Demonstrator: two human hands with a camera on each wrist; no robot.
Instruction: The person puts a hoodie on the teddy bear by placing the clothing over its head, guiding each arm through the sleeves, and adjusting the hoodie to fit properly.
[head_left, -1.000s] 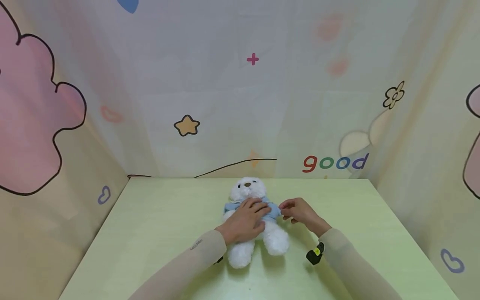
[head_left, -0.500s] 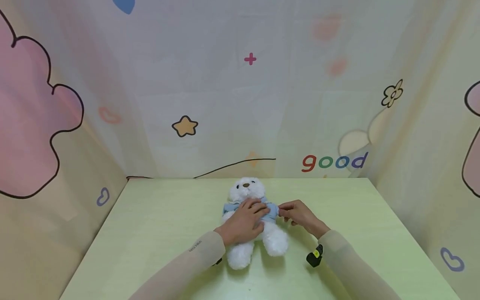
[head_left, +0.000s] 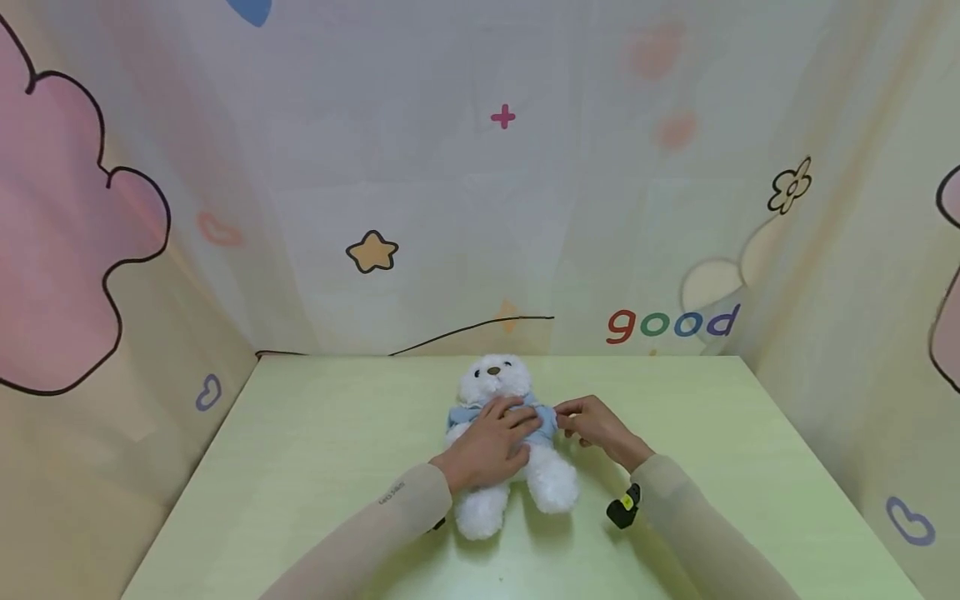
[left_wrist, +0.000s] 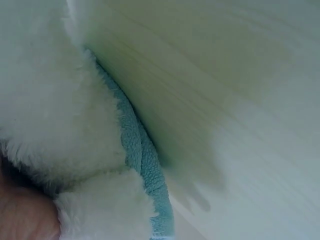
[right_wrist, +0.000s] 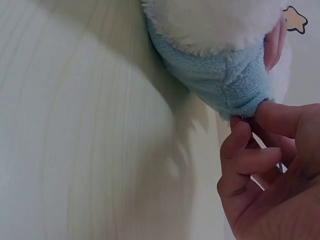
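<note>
A white plush bear [head_left: 553,479] in a light blue fleece top [right_wrist: 210,75] lies on its back on the table, head toward the back wall. My left hand [head_left: 487,437] rests flat across its chest and belly, fingers spread over the top. At the bear's side, my right hand [head_left: 597,427] pinches the end of the blue sleeve between thumb and fingertips; the right wrist view shows the thumb [right_wrist: 280,118] pressed against the cuff. White fur [left_wrist: 65,110] and a blue hem [left_wrist: 142,150] fill the left part of the left wrist view. The bear's arm on the right side is hidden within the sleeve.
The pale green table [head_left: 322,433] reaches back to a printed cloth wall [head_left: 450,167] with a star, a flower and the word "good". Cloth walls also stand at left and right. A black wrist camera [head_left: 624,507] hangs under my right wrist.
My right fingertips have moved slightly left, and the sleeve end they pinch now sits closer to the bear's body. The left hand and the bear's body stay in place.
</note>
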